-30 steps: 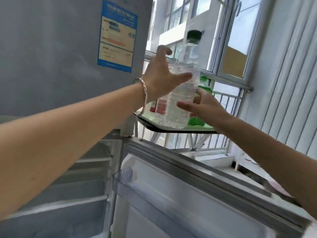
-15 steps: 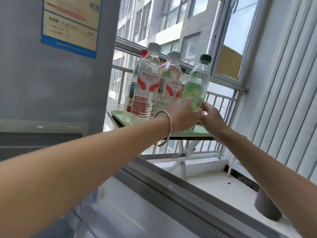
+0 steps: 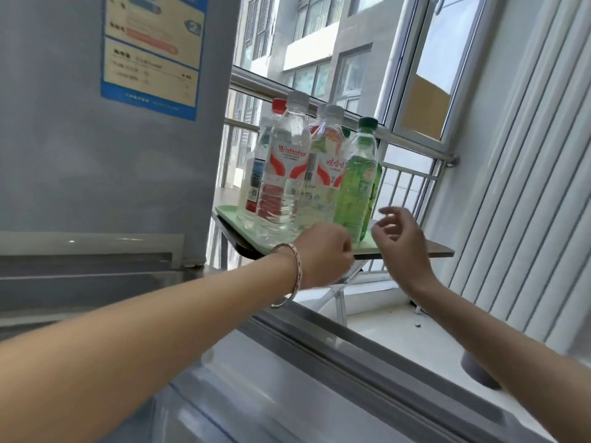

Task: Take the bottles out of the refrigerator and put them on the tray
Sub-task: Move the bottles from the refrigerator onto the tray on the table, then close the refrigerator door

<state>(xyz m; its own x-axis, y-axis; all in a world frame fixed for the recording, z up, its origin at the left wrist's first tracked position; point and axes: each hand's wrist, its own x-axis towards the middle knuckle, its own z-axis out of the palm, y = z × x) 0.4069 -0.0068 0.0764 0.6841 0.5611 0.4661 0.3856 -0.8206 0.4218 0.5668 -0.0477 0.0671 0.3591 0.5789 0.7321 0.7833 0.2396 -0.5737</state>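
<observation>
Several plastic bottles stand upright together on a pale green tray (image 3: 225, 212) on a small table beside the refrigerator. The clear bottle with a red and white label (image 3: 286, 167) is in front at the left. The green-capped bottle with a green label (image 3: 358, 183) is at the right. My left hand (image 3: 323, 254), with a bracelet on the wrist, is in front of the tray with fingers curled and holds nothing. My right hand (image 3: 401, 241) hovers just right of the green bottle, fingers apart, empty.
The grey refrigerator body (image 3: 96, 139) with a blue and yellow sticker (image 3: 150, 49) fills the left. The open refrigerator door's top edge (image 3: 367, 350) runs across below my arms. A window with railing stands behind the table (image 3: 438, 252), a ribbed white wall on the right.
Both hands set the green-capped bottle down on the tray and have let go of it. They have drawn back a little towards me.
</observation>
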